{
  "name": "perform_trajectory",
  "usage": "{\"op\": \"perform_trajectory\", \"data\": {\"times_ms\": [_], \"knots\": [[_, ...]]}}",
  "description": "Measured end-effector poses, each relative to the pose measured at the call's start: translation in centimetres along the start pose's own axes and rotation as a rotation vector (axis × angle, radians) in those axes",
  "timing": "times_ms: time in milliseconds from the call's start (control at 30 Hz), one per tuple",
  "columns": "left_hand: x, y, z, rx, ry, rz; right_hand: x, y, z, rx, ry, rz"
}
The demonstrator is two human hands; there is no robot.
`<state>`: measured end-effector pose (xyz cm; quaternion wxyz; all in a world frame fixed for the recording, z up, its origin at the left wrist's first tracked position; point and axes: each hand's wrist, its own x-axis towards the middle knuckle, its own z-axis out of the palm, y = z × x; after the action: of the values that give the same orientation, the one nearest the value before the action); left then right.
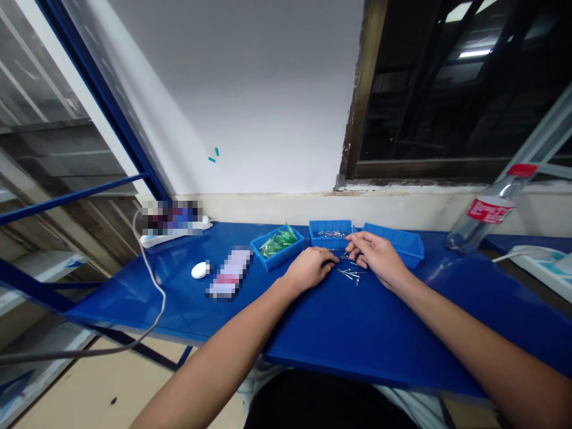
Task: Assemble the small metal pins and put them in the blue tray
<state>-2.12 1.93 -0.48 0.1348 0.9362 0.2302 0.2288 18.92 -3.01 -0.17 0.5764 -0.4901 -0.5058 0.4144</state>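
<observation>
Several thin metal pins (pixel 351 274) lie loose on the blue table (pixel 335 333) between my hands. My left hand (pixel 310 266) rests palm down beside them, its fingers bent toward the pins; what they hold, if anything, is too small to tell. My right hand (pixel 373 253) is raised a little on the other side, thumb and index finger pinched on a thin metal pin (pixel 353 226). Behind my hands, a blue bin (pixel 331 243) holds more metal pins. A second blue bin (pixel 277 258) at the left holds green packets (pixel 279 241). A third blue bin (pixel 411 256) stands behind my right hand.
A phone (pixel 231 273) and a white round object (pixel 199 270) lie at the left. Behind them is a power strip (pixel 176 235) with a cable (pixel 161 292) hanging over the table edge. A red-capped bottle (pixel 489 211) and another white strip (pixel 543 268) are at the right.
</observation>
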Motion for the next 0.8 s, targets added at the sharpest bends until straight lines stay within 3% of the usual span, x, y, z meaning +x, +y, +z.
{"op": "perform_trajectory", "data": {"times_ms": [233, 367, 433, 633, 800], "knots": [[-0.1, 0.0, -0.2, 0.001, 0.029, -0.053, 0.3, 0.0, 0.1, 0.024, 0.014, 0.024], [-0.1, 0.1, -0.2, 0.009, 0.039, -0.075, 0.8, 0.3, 0.0, -0.111, 0.01, 0.044], [-0.1, 0.1, -0.2, 0.009, 0.034, -0.073, 0.9, 0.4, -0.2, -0.282, -0.012, -0.035], [-0.1, 0.0, -0.1, 0.0, 0.056, -0.055, 0.7, 0.5, -0.7, -0.863, -0.125, -0.555], [-0.1, 0.0, -0.1, -0.015, 0.066, -0.059, 1.2, 1.7, -1.4, -1.006, -0.317, -0.607]]}}
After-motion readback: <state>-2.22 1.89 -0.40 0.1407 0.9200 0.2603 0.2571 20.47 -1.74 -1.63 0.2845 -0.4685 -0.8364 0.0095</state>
